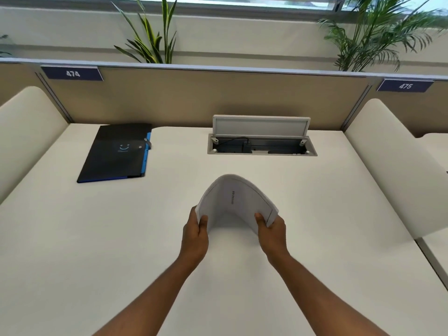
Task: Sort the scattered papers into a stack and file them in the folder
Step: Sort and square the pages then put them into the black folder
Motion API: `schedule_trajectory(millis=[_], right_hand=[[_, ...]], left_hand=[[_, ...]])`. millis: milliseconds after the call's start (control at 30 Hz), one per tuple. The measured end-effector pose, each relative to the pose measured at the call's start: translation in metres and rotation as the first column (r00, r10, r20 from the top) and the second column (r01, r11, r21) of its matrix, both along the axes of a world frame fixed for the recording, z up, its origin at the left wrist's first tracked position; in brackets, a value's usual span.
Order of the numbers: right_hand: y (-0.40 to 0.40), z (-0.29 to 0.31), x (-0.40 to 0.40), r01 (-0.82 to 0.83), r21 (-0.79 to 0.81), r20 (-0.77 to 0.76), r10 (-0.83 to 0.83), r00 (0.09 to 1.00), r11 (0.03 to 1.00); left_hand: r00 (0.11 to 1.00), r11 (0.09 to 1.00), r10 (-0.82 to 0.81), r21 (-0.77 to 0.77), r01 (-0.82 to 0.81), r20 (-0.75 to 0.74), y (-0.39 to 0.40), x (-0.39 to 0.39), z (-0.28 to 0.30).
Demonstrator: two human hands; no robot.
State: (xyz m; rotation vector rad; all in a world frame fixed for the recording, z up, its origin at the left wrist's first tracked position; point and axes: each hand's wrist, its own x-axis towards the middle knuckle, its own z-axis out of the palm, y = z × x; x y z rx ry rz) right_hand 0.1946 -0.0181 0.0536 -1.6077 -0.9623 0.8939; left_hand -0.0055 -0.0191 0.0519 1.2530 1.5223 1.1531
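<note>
A stack of white papers point(232, 202) is held above the middle of the white desk point(97, 238), bowed upward into an arch. My left hand point(195, 236) grips its left edge and my right hand point(271, 235) grips its right edge, thumbs on top. A black folder point(116, 154) with a blue edge and a smiley mark lies shut at the far left of the desk, well apart from both hands.
An open cable hatch point(261, 146) with its lid raised sits in the desk behind the papers. Cream side dividers point(26, 132) point(388, 166) flank the desk. A tan partition point(194, 98) with plants behind closes the back.
</note>
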Motion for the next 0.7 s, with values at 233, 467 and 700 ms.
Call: schedule_trajectory(millis=[233,467,700], right_hand=[[-0.001,-0.007,0.000,0.033,-0.051,-0.063,-0.036,0.997,0.998],[0.003,-0.016,0.010,-0.003,-0.129,-0.032,-0.001,0.999,0.992],[0.023,0.011,0.023,0.254,-0.077,-0.102,-0.261,0.960,0.964]], left_hand=[[0.998,0.999,0.050,0.006,-0.050,-0.031,-0.002,-0.003,-0.006],[0.980,0.999,0.029,-0.012,-0.032,-0.195,0.005,-0.011,-0.007],[1.000,0.998,0.030,-0.051,-0.031,-0.009,0.024,-0.023,0.019]])
